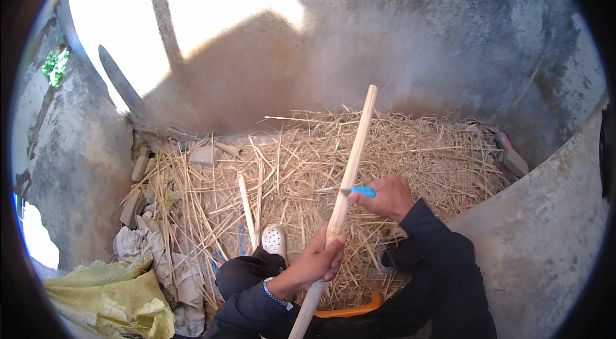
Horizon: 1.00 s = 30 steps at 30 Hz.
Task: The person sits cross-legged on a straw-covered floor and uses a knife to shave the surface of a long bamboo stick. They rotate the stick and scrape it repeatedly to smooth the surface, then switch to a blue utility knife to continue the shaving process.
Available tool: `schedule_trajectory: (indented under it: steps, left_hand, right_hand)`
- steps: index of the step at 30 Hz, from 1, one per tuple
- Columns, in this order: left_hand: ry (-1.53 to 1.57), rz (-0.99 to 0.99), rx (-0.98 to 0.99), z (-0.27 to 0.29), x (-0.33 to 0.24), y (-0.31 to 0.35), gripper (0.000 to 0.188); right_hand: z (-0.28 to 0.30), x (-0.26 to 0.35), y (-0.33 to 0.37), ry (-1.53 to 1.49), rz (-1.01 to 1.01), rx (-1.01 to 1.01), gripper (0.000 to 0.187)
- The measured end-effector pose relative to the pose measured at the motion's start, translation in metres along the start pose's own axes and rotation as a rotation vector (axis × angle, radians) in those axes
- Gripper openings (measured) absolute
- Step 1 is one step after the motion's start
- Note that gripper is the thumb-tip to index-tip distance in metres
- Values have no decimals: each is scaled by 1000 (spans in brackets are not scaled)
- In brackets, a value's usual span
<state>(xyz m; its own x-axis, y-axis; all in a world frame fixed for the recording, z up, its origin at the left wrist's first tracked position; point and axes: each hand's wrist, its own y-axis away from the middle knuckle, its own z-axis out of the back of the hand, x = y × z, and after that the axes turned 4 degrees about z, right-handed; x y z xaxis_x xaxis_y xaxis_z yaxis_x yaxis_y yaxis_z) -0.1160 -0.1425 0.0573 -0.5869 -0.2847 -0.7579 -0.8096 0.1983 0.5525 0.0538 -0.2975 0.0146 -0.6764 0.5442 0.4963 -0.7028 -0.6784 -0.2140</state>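
A long pale wooden pole (358,146) slants up and away from my lap, its far end above the straw. My left hand (316,257) is closed around its lower part, with a beaded bracelet at the wrist. In my right hand (387,198) is a small blue-handled knife (364,191), its short blade against the right side of the pole above my left hand. The blade is too small to make out fully. The pole's near end runs out of view at the lower edge.
Dry straw (417,153) covers the ground up to a concrete wall (449,50). A peeled stick (246,211) lies near my white clog (274,239). An orange curved tool (350,309) is by my legs. At left are a yellowish sack (109,297) and a brick (204,156).
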Motion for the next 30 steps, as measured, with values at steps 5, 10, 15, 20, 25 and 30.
schedule_trajectory:
  steps: [5, 10, 15, 20, 25, 30]
  left_hand:
    - [-15, -13, -35, 9, -2, -2, 20]
    - [-87, -58, -67, 12, -2, 2, 21]
    - [-18, -59, -64, 11, -4, 4, 21]
    - [-10, -51, -38, 11, -3, -2, 21]
    - [1, 84, 103, -12, 30, 7, 22]
    - [110, 69, 25, 3, 12, 7, 22]
  right_hand:
    - [-12, 23, 21, -15, 104, 55, 68]
    - [-11, 28, 25, -55, 111, 57, 70]
    - [-17, 21, 19, 43, 208, -58, 69]
    - [-17, 12, 15, 157, 296, -137, 67]
    - [4, -39, -10, 136, -280, -145, 63]
    - [-15, 15, 16, -14, 29, -30, 66]
